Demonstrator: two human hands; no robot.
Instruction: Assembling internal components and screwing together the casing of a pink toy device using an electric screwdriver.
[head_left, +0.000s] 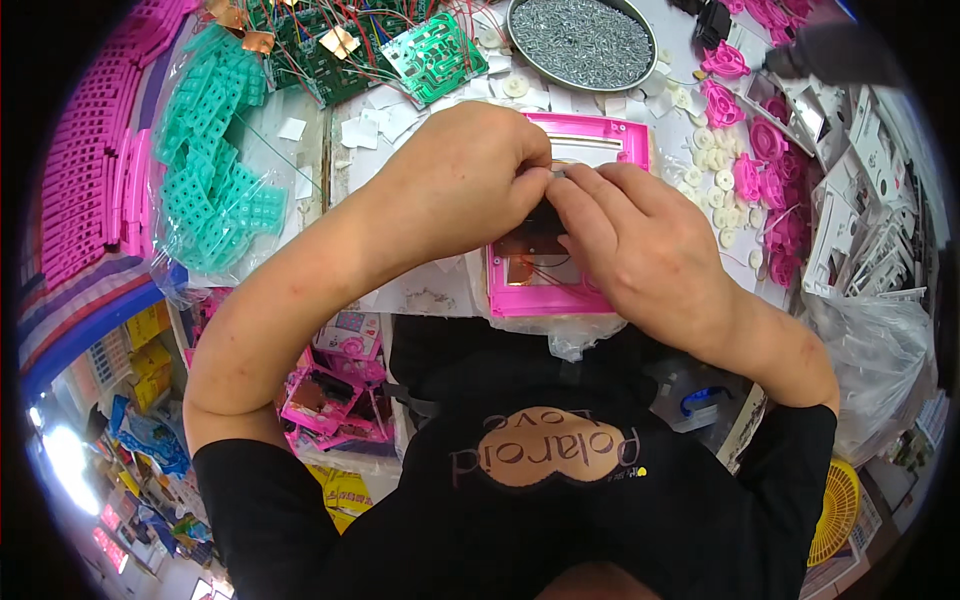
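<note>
A pink plastic housing (pixel 505 298) lies on the table in front of me, open side up. Inside it are a dark part (pixel 530 232) and a few thin wires. Over its middle, my left hand (pixel 478 165) is closed, thumb and fingers curled together. My right hand (pixel 645 235) meets it fingertip to fingertip, its fingers pressed together in a pinch. A tiny greyish bit shows between the fingertips, too small to name. The hands cover much of the housing's inside.
A round metal tray (pixel 512 30) of screws stands beyond the housing. Green circuit boards (pixel 435 58) with red wires lie far left, near bagged teal keypads (pixel 205 150). White discs (pixel 715 160), pink round parts (pixel 722 105) and white plastic pieces (pixel 855 215) crowd the right.
</note>
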